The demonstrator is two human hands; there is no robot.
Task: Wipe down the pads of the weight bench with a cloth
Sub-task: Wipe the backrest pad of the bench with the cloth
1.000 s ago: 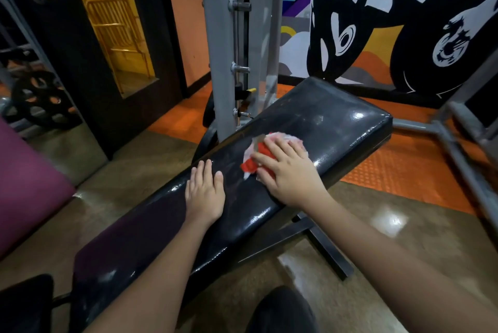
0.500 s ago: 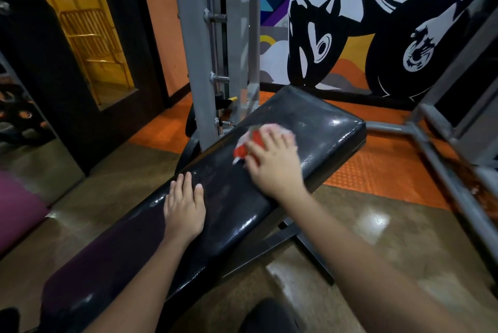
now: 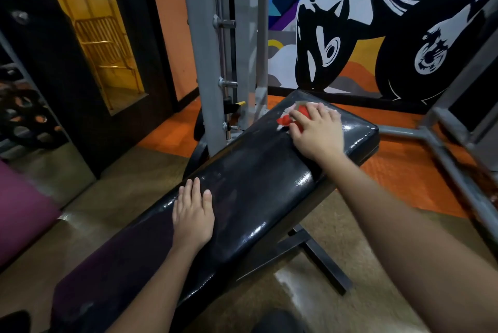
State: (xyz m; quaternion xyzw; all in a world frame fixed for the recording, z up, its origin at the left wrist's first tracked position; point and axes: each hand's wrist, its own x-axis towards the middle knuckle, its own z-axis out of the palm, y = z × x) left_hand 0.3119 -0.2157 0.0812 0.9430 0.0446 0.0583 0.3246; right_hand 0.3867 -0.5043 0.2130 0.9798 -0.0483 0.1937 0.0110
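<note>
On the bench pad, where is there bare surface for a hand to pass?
Bare pad lies between the left hand, flat mid-pad, and the right hand pressing the cloth. More bare pad runs behind the left hand. The far end under the cloth is crowded.

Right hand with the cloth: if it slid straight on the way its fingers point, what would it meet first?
Probably only the far end of the bench pad, just past the cloth under the right hand. Beyond the edge lies the mural wall, though depth is unclear.

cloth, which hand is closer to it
Right. The right hand presses on the cloth at the bench pad's far end; the left hand rests flat mid-pad, apart.
</note>
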